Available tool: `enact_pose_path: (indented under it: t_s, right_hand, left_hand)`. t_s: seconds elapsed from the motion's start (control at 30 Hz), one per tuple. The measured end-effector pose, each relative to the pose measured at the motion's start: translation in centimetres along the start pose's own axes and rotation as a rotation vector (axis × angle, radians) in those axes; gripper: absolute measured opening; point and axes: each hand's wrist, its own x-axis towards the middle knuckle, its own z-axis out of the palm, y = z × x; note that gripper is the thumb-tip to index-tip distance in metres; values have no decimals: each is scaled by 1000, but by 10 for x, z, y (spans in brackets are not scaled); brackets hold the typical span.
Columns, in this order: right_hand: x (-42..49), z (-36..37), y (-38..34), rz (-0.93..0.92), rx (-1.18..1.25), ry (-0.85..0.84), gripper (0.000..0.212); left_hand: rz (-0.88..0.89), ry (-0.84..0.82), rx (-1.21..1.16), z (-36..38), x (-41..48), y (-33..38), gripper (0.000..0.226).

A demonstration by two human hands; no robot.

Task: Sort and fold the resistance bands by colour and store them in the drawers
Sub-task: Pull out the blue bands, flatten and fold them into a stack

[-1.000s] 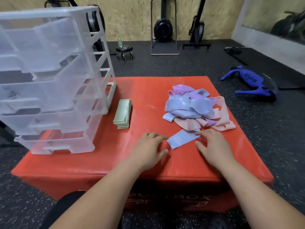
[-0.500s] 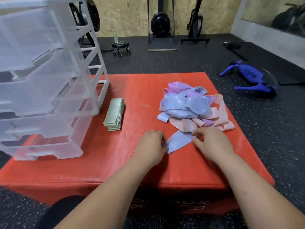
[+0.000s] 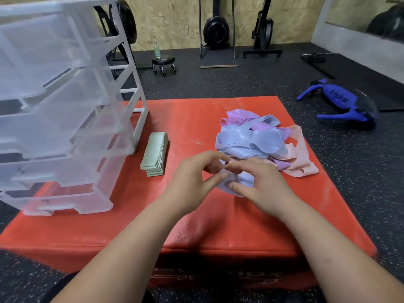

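A pale blue, thin rubbery resistance band (image 3: pixel 241 181) is lying crumpled on the front half of the red vinyl-covered padded box serving as the worktop (image 3: pixel 196 226), just in front of the loose pile, and both hands are working on it. The left hand (image 3: pixel 192 182) is reaching in from the lower left, palm down and wrist raised, its thumb and forefinger pinching together on the band's near left edge. The right hand (image 3: pixel 262 184) is arching over the band from the right, its fingers (image 3: pixel 235 168) curling down and closing on the upper fold, so the fingertips of the two hands are almost meeting. Just behind them, a tangled heap of soft blue, lilac and peach bands (image 3: pixel 260 141) is sprawling in glossy loops. To the left, a neat stack of flat-folded pale green bands (image 3: pixel 154 155) is sitting beside the translucent plastic drawer tower with a white frame (image 3: pixel 65 110), which is standing on the worktop's left side. Beyond, speckled black rubber flooring (image 3: pixel 328 171) is spreading out, with a blue plastic piece of gym equipment (image 3: pixel 341 103) lying on it.
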Motion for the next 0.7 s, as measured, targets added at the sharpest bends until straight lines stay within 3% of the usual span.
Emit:
enact_pose_path:
  t_s: [0.1,0.23,0.4,0.53,0.6,0.7]
  right_hand:
    - [4,3,-9,52,99,71,17]
    - [7,5,-23,106,322,175,12]
    - [7,8,-34,113,319,165,9]
    - [12,9,-52,93,492,216,13]
    - [15,9,-60,99,590,241,14]
    - [19,9,-62,177,692,282,11]
  left_hand:
    - [-116,151,-162,-4,-3,5,28]
    - [-248,140,-240,-14,-6,-2,8]
    - [-231,112,-363,-23,-13,0,5]
    - [-214,155,-510,-29,-14,3,20]
    - [-237,88,-548,-30,-15,4,23]
    - [-280,-65,-475,-29,-17,-1,10]
